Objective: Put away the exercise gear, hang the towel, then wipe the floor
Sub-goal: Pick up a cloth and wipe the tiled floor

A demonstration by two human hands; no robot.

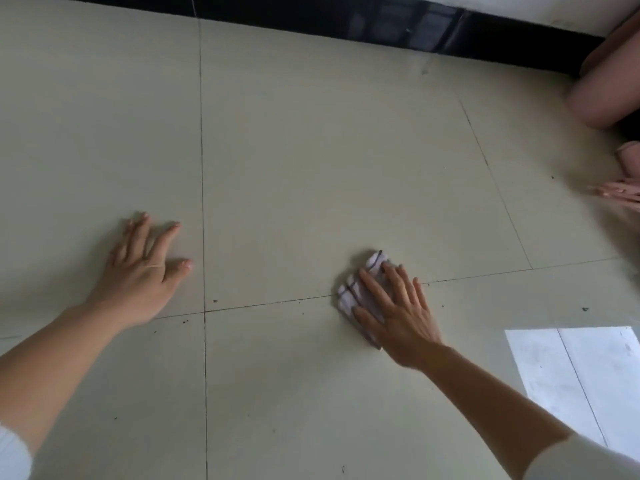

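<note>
Nearest us, a bright patch of light point(571, 368) lies on the pale tiled floor point(311, 168) at lower right. Further out, our right hand point(398, 313) lies flat with straight, spread fingers, pressing a small bunched white cloth point(360, 289) with dark stripes onto the floor at a tile joint. Our left hand point(138, 271) is well apart to the left, palm down and fingers splayed wide, holding nothing. Beyond, at the right edge, are a blurred second hand point(620, 192) and a pinkish shape point(602, 88) we cannot identify. Farthest is a black skirting point(346, 19).
</note>
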